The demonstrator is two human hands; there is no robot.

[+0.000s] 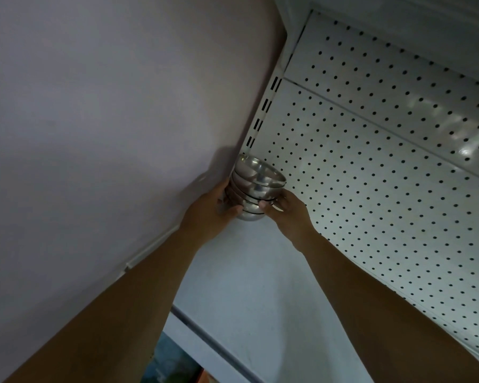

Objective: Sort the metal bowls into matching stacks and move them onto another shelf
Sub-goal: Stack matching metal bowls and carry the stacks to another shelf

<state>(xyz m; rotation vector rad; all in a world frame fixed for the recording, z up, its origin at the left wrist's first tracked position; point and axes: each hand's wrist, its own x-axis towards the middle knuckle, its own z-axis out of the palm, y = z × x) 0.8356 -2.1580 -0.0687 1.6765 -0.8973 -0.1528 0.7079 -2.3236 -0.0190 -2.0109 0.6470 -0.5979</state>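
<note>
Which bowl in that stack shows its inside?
Only the top bowl of the stack: its open mouth faces the camera. The bowls below show just outer rims.

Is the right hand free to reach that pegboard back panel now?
Probably not: the right hand and left hand together grip the stack of metal bowls, though the pegboard panel lies unobstructed beside it.

Both my arms reach to frame centre, left hand and right hand clasping a stack between them

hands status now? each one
Left hand: closed on the bowl stack, left side.
Right hand: closed on the same stack, right side.
</note>
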